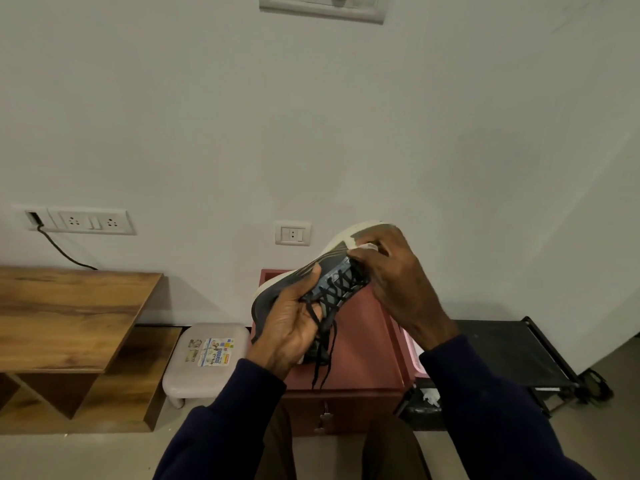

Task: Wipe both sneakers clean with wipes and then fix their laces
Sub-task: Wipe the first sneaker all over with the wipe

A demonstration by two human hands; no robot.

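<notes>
One dark mesh sneaker (294, 289), white-soled: left hand (291, 327) grips it; right hand (398, 282) pinches one crumpled white wipe (363, 249).

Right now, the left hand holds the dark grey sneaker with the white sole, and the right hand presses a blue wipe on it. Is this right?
Not quite: in the head view the wipe is white, not blue. Otherwise yes: the left hand holds the dark grey sneaker with the white sole, and the right hand presses the wipe on it.
</notes>
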